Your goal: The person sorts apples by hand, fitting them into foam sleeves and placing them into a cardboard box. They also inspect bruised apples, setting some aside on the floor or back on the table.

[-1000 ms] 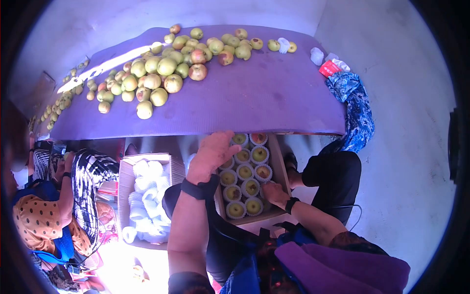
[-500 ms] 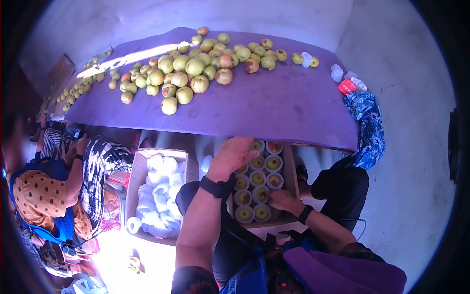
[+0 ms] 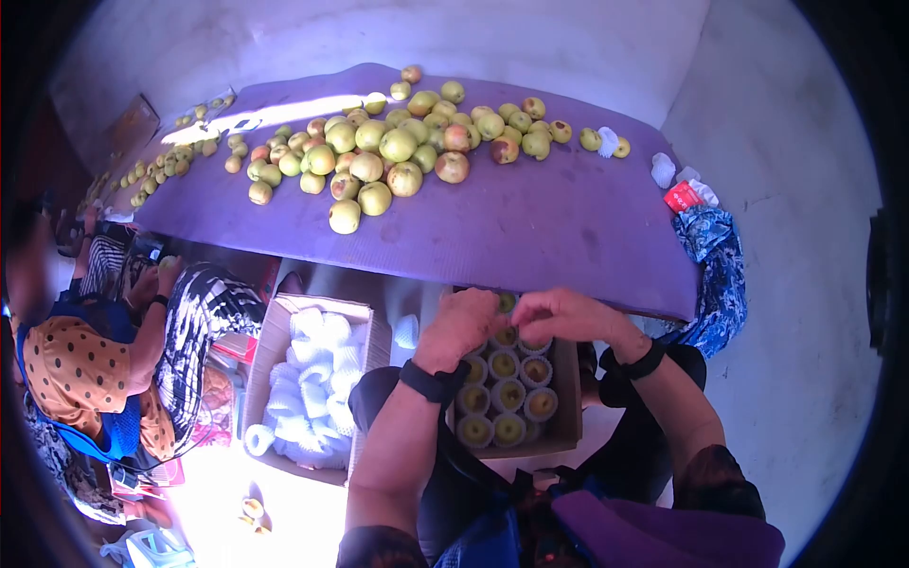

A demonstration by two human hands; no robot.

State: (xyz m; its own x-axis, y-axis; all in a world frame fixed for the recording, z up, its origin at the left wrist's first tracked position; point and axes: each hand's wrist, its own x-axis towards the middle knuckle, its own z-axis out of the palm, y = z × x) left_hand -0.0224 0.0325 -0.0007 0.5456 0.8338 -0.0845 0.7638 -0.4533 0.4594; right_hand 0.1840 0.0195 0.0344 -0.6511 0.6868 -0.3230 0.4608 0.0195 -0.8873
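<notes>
A cardboard box [image 3: 566, 402] stands between my knees, with rows of apples [image 3: 508, 394] in white foam nets. Over its far end, close to the table edge, my left hand [image 3: 462, 328] is closed, its fingers bent down among the apples and partly hidden. Beside it my right hand [image 3: 561, 316] is also closed, thumb and fingers drawn together near the left fingertips. An apple [image 3: 507, 335] shows just below and between the hands. Whatever is in the fingers is hidden.
A purple-covered table [image 3: 568, 227] bears a pile of loose apples [image 3: 398, 145]. Left of my legs stands a box of white foam nets [image 3: 312, 379]. A person in a dotted top [image 3: 80, 364] sits at the left. Blue patterned cloth [image 3: 710, 265] hangs at the table's right end.
My right hand has left the near right side of the box and moved to the far end, beside my left hand. My left hand has curled its fingers downward. The view has shifted slightly.
</notes>
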